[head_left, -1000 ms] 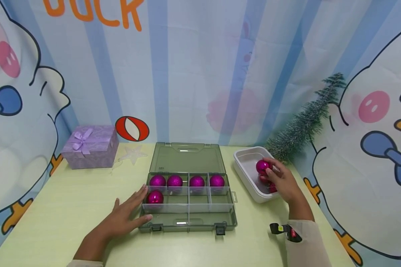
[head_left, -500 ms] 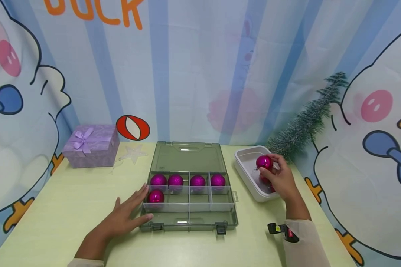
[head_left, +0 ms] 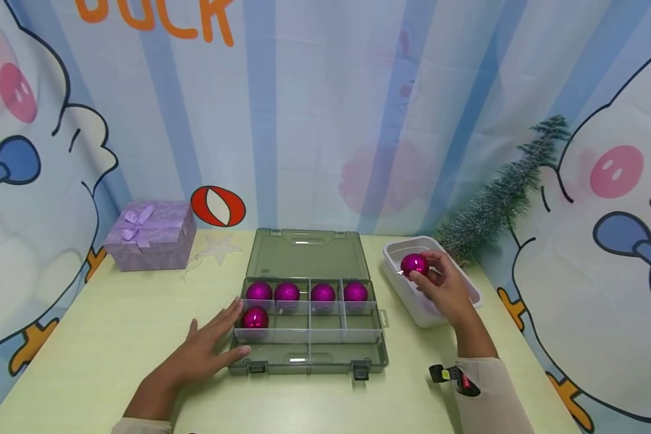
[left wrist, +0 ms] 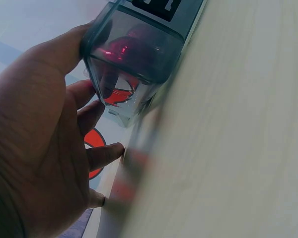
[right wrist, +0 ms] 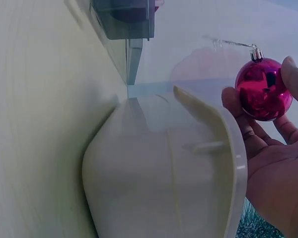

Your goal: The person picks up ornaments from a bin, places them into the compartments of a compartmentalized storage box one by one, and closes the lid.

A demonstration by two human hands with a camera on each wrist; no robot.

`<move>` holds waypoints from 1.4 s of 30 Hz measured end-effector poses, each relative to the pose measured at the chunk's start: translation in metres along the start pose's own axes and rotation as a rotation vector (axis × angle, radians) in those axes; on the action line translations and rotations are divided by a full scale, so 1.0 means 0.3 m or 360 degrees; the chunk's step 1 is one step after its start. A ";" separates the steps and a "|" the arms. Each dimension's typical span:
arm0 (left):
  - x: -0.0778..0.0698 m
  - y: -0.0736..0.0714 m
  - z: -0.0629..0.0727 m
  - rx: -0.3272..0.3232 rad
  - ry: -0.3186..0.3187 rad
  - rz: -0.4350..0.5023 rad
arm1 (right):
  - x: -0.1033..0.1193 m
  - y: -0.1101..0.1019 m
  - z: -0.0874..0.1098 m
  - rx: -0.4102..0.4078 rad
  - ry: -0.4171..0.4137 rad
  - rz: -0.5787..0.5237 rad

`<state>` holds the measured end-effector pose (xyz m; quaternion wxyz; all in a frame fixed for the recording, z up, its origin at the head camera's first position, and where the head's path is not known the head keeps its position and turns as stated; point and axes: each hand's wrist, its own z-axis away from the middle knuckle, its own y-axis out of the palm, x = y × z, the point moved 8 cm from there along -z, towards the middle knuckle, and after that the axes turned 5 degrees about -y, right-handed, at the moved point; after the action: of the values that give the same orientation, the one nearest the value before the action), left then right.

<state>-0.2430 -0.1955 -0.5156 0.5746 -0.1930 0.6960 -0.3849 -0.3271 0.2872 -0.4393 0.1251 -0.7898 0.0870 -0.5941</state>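
In the head view my right hand (head_left: 447, 292) pinches a shiny magenta Christmas ball (head_left: 415, 265) between thumb and fingers, above the white plastic tub (head_left: 401, 289). The right wrist view shows the silver cap and wire hook on the held Christmas ball (right wrist: 264, 90). A green see-through compartment box (head_left: 336, 349) lies with its lid raised. Several glittery magenta balls (head_left: 323, 293) sit in its back row, and one shiny ball (head_left: 255, 317) sits in the middle row at left. My left hand (head_left: 203, 352) rests with spread fingers against the box's left side.
A purple gift box (head_left: 150, 241) with a ribbon stands at the back left, beside a pale star ornament (head_left: 219, 248). Behind the tub leans a small frosted tree (head_left: 493, 208). A printed curtain (head_left: 314, 120) hangs along the table's back edge.
My right hand has lifted the shiny ball and moved a little left with it, toward the tub's left rim. My left hand has stayed at the box.
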 end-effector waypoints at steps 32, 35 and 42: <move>0.008 0.002 -0.004 0.0009 -0.0029 -0.0027 | 0.151 0.372 0.006 0.0326 -0.0282 -0.0001; 0.008 0.004 -0.005 0.0008 -0.0027 -0.0024 | 0.181 0.408 0.008 0.0335 -0.0372 0.0067; 0.003 0.005 -0.005 0.0012 -0.0026 -0.0022 | 0.219 0.500 0.015 0.0389 -0.0394 0.0033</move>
<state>-0.2444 -0.1946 -0.5172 0.5784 -0.1987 0.6885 -0.3898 -0.3028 0.1259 -0.4253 0.2360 -0.8349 0.0062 -0.4972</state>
